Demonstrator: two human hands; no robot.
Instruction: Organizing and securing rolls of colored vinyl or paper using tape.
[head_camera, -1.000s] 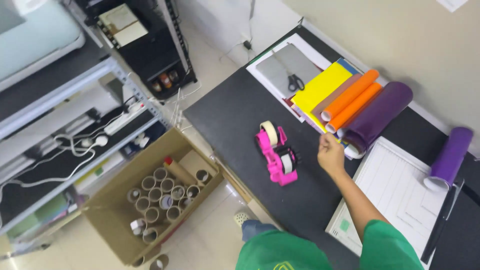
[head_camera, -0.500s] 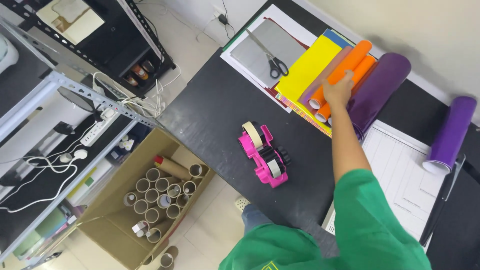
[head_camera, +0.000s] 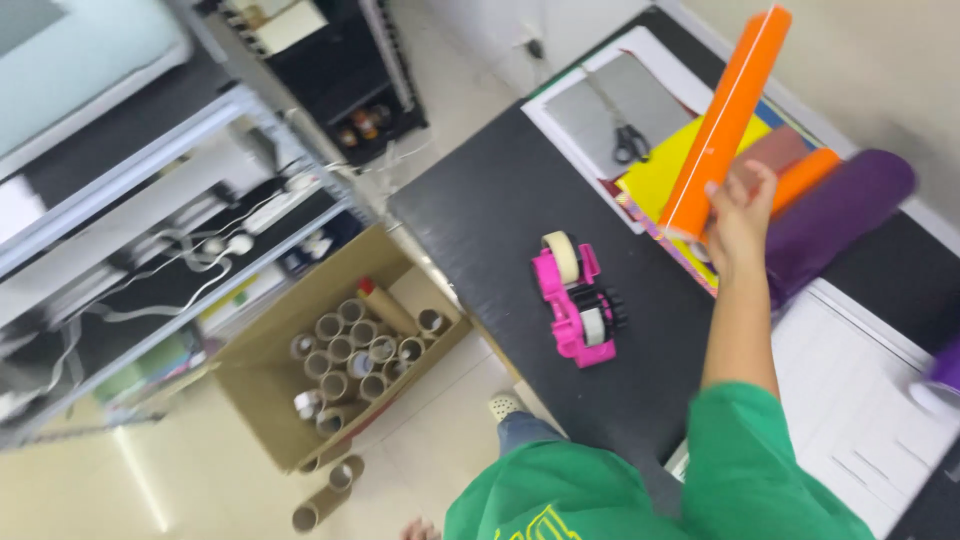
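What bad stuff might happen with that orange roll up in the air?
The right hand grips the long orange roll only near its lower end, so the roll might tip or slip from the fingers. Falling, it could land on the scissors or the yellow sheets below. Its lower end also hangs close to the purple roll and the second orange roll, so a swing might nudge them across the black table.

Open brown cardboard box (head_camera: 262, 385) on the floor left of the black table (head_camera: 480, 215), packed with upright cardboard tubes (head_camera: 350, 350). No labels, signs or screens discernible.
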